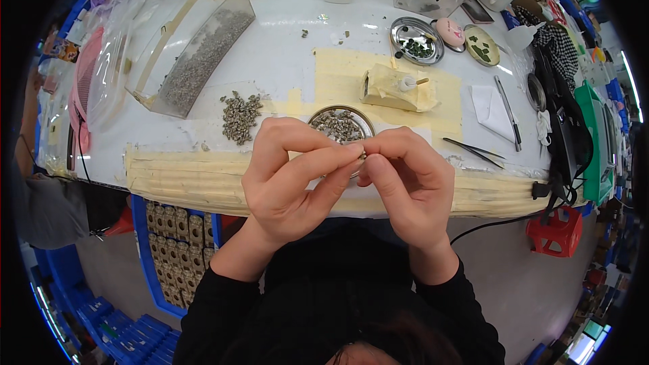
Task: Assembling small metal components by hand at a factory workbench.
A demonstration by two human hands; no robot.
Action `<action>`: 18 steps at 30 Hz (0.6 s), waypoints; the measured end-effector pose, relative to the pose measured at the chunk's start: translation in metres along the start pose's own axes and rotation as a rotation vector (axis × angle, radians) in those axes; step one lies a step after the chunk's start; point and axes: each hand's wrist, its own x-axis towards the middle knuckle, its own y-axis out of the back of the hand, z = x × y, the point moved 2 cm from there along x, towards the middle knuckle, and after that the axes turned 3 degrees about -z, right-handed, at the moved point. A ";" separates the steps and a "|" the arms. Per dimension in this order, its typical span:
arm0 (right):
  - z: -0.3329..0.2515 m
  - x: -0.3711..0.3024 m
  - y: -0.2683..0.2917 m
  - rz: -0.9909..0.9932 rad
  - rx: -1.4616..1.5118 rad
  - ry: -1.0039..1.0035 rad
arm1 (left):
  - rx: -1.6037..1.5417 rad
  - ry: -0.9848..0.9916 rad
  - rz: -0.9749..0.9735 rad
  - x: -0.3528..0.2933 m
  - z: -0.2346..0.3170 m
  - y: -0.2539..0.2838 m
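Note:
Above the table's front edge, my left hand (284,176) and my right hand (414,186) meet fingertip to fingertip. Both are closed in a pinch on one tiny metallic-looking piece (364,155), whose exact kind is too small to make out. Just behind my fingers sits a round metal dish (370,124) of small greyish parts (336,124), partly covered by my hands. Left of it, a loose pile of similar small grey-brown parts (241,117) lies on the table. A clear bin (203,54) with many more of them is farther left.
Behind the dish stands a tape-covered block (392,89) with a small stick. Tweezers (473,151), a white cloth (491,113) and a pen-like tool (507,111) lie right. Dishes of green pieces (418,47) stand farther back. A blue crate (152,257) sits below left, a red stool (554,233) below right.

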 end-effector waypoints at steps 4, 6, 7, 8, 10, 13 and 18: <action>-0.001 -0.003 0.001 0.005 0.123 -0.097 | 0.081 -0.060 -0.015 -0.001 0.002 0.000; -0.002 -0.003 0.004 0.029 -0.081 0.014 | 0.126 -0.064 0.000 -0.002 0.004 0.000; -0.001 -0.004 0.004 0.042 -0.183 0.069 | 0.145 -0.062 0.014 -0.002 0.005 -0.003; -0.003 -0.003 0.003 0.076 -0.307 0.219 | 0.164 -0.059 0.029 -0.002 0.006 -0.004; -0.004 -0.001 -0.001 0.144 -0.556 0.521 | 0.181 -0.057 0.032 -0.002 0.004 -0.005; -0.002 -0.003 -0.004 0.091 -0.640 0.632 | 0.170 -0.045 0.038 -0.001 0.001 -0.006; -0.001 -0.002 -0.001 0.114 -0.577 0.467 | 0.111 -0.031 0.027 0.001 0.003 -0.002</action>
